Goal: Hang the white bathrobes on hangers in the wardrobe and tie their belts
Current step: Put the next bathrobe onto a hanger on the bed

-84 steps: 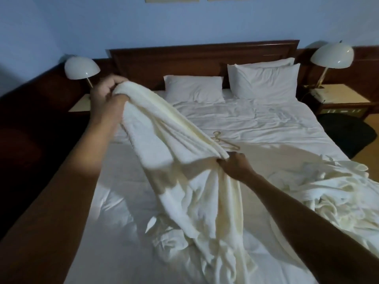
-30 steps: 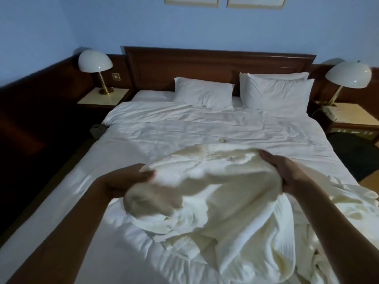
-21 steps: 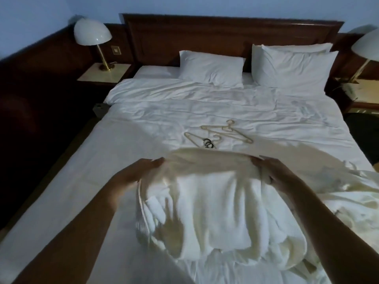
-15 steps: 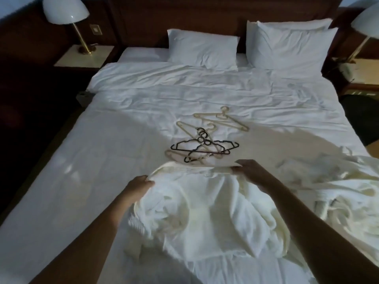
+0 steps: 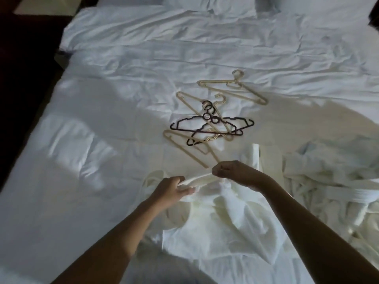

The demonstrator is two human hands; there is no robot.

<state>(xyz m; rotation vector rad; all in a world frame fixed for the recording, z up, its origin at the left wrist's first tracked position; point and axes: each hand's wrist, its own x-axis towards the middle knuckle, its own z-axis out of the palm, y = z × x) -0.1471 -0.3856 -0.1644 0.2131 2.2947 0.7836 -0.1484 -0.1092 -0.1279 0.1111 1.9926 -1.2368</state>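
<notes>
Robe flat on bed, near edge. Left hand pinches collar edge; right hand clenched on same edge. Hangers piled just beyond. Second robe heaped right.

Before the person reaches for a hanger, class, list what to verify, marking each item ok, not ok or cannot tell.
1. Grip of left hand on white towelling bathrobe collar: ok, fingers curl round it.
2. Grip of right hand on same collar: ok, pinched.
3. Bathrobe spread flat on white bed: not ok, rumpled.
4. Nearest beige plastic hanger within reach: ok, just beyond right hand.
5. That hanger free of dark plastic hangers: not ok, one overlaps it.
6. Belt located: cannot tell.
</notes>
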